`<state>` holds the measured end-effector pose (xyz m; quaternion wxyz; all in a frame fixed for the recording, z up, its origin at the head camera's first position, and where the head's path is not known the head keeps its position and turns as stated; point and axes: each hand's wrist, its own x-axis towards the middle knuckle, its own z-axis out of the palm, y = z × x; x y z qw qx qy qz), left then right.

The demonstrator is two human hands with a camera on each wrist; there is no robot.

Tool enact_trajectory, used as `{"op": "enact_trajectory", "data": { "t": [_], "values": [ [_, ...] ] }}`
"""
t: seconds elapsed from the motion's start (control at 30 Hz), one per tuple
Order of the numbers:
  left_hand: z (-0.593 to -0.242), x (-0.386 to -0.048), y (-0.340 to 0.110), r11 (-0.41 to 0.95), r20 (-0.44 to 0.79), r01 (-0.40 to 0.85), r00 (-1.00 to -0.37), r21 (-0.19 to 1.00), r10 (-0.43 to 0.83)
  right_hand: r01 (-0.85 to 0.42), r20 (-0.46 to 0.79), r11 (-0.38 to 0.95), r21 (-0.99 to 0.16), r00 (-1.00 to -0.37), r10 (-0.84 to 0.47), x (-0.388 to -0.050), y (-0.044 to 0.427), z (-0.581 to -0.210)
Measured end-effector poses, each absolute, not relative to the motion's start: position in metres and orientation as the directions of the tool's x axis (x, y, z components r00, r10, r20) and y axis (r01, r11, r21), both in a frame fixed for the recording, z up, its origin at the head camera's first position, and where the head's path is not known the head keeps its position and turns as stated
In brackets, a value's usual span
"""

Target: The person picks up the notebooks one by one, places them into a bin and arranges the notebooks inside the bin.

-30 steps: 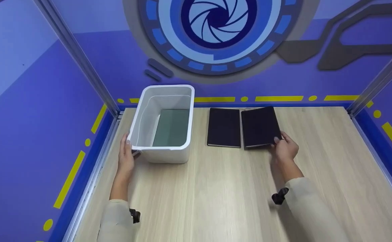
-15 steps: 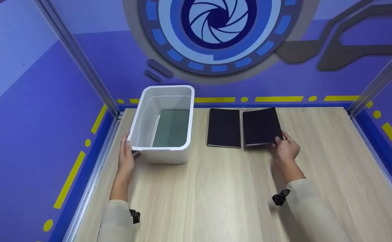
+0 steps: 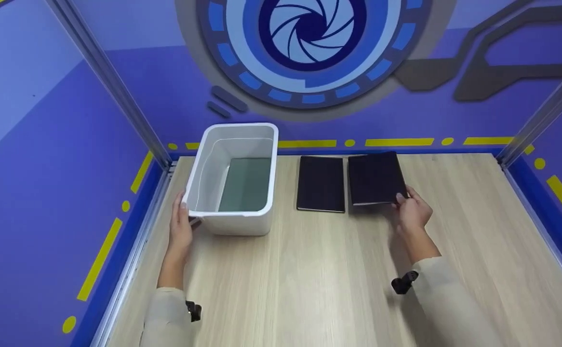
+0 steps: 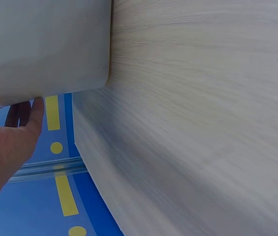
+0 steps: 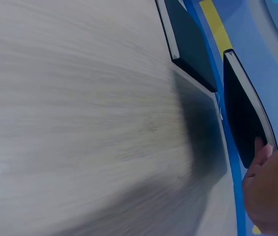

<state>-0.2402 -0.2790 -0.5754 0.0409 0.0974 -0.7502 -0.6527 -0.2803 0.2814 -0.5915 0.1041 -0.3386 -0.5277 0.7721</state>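
Note:
My right hand (image 3: 413,212) pinches a black hardcover notebook (image 3: 376,178) at its near right corner, thumb on top. The right wrist view shows this notebook (image 5: 244,105) raised off the table, its shadow below and its pale page edges showing. To its left, a second black notebook (image 3: 320,184) lies flat. At the far left stands a deep white plastic bin (image 3: 235,224). My left hand (image 3: 180,226) holds the bin's near left corner at the rim; in the left wrist view its fingers (image 4: 38,110) touch the bin's outer wall. A flat dark green rectangle (image 3: 247,183) lies on the bin's floor.
The pale wood table (image 3: 305,279) meets a blue and purple printed wall (image 3: 319,115) just behind the bin and notebooks. Metal posts (image 3: 136,115) stand at the back corners, with side panels to the left and right.
My right hand has raised the notebook's near edge higher and drawn it slightly to the right. The left hand, bin and other notebook stay in place.

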Motion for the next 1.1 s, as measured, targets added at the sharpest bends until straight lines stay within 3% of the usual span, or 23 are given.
{"op": "enact_trajectory", "data": {
  "t": [1.1],
  "values": [
    [-0.576, -0.239, -0.282, 0.158, -0.059, -0.087, -0.983, 0.984, -0.172, 0.175, -0.402, -0.466, -0.867, -0.799, 0.448, -0.271, 0.263, -0.555]
  ]
}}
